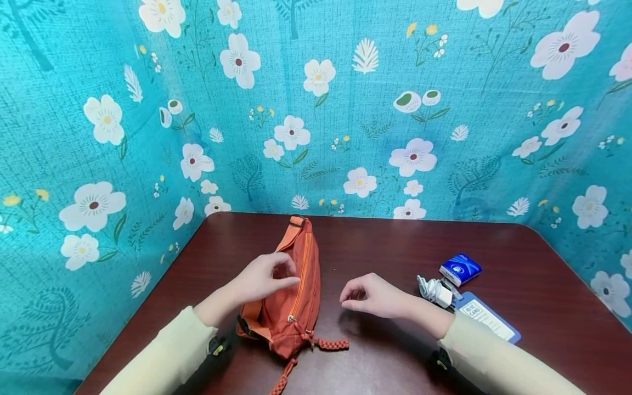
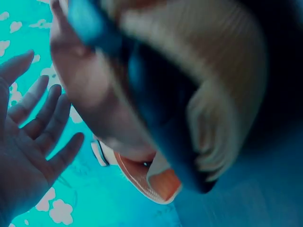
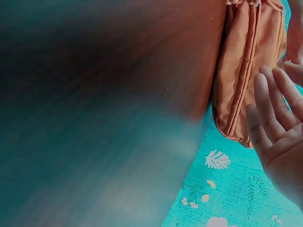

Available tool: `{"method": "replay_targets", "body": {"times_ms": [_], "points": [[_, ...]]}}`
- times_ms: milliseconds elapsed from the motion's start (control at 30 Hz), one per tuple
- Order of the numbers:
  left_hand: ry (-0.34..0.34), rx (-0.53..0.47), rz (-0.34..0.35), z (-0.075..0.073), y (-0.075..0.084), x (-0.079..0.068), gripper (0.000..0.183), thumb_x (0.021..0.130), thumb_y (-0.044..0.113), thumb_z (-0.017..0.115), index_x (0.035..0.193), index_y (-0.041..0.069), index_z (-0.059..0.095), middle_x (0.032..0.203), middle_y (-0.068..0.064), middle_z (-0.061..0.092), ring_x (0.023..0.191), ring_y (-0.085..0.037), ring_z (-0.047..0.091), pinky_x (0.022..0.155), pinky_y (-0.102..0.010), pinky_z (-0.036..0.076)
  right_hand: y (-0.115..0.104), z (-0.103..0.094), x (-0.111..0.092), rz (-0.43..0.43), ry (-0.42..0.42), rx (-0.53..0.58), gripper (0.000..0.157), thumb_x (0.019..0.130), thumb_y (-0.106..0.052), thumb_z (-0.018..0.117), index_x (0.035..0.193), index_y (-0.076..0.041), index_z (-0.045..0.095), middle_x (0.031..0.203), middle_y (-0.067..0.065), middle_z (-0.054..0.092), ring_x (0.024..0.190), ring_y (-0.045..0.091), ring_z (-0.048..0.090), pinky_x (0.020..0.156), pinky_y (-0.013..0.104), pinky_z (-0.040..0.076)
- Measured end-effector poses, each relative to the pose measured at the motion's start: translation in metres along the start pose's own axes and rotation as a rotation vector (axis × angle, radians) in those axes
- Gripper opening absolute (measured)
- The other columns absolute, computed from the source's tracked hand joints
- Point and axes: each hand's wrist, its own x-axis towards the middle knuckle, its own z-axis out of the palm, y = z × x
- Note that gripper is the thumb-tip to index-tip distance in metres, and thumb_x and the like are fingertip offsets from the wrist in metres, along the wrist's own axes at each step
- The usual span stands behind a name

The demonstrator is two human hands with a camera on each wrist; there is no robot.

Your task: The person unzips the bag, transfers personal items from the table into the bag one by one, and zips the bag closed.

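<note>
A rust-orange waist bag [image 1: 310,285] stands upright left of the table's middle, its long zipper facing up and seemingly closed. Braided cords [image 1: 333,344] hang from its near end, and an orange strap [image 1: 290,233] with dark buckles runs along its left side. Over the bag's left side hovers my left hand [image 1: 264,277], fingers loosely bent around nothing; I cannot tell whether it touches the cloth. To the bag's right, my right hand [image 1: 375,296] hangs above the table with relaxed, slightly curled fingers, holding nothing. Both wrist views show spread fingers near the bag [image 3: 241,71].
On the right of the dark red-brown table [image 1: 375,241] lie a blue packet [image 1: 461,269], a white charger with a bundled cable [image 1: 435,292] and a blue card holder [image 1: 486,318], partly behind my right sleeve. A turquoise floral cloth [image 1: 316,120] surrounds the table.
</note>
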Motion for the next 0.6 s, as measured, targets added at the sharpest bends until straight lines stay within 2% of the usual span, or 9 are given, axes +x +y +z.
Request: {"method": "replay_targets", "body": {"times_ms": [200,400,500,600], "points": [[-0.078,0.105,-0.058,0.010,0.006,-0.019,0.028,0.082,0.048,0.075,0.078,0.028,0.056,0.069,0.016,0.054,0.063,-0.004,0.051,0.058,-0.025,0.045,-0.003,0.002,-0.007,-0.002,-0.009,0.019,0.006,0.090,-0.014,0.070,0.092,-0.008,0.071,0.081,-0.009,0.067,0.074,0.004,0.059,0.071,0.026,0.053],[-0.121,0.155,-0.094,0.020,0.005,-0.028,0.033,0.080,0.055,0.073,0.070,0.029,0.055,0.059,0.016,0.050,0.054,-0.004,0.045,0.050,-0.024,0.038,-0.004,0.004,-0.011,0.000,-0.007,0.028,0.004,0.089,-0.012,0.071,0.093,-0.010,0.072,0.081,-0.013,0.065,0.074,0.004,0.059,0.070,0.026,0.053],[-0.136,0.166,-0.098,0.022,0.006,-0.029,0.031,0.080,0.054,0.073,0.067,0.030,0.058,0.058,0.017,0.050,0.054,-0.004,0.046,0.050,-0.025,0.040,-0.003,0.005,-0.011,-0.001,-0.006,0.022,0.003,0.089,-0.012,0.071,0.092,-0.011,0.072,0.082,-0.014,0.065,0.073,0.003,0.059,0.070,0.026,0.053],[-0.141,0.168,-0.083,0.023,0.008,-0.029,0.025,0.082,0.044,0.075,0.067,0.030,0.060,0.059,0.018,0.052,0.056,-0.004,0.047,0.053,-0.025,0.042,-0.002,0.005,-0.012,0.004,-0.008,0.018,0.004,0.090,-0.014,0.070,0.092,-0.011,0.072,0.082,-0.015,0.065,0.073,0.003,0.059,0.070,0.027,0.053]]}}
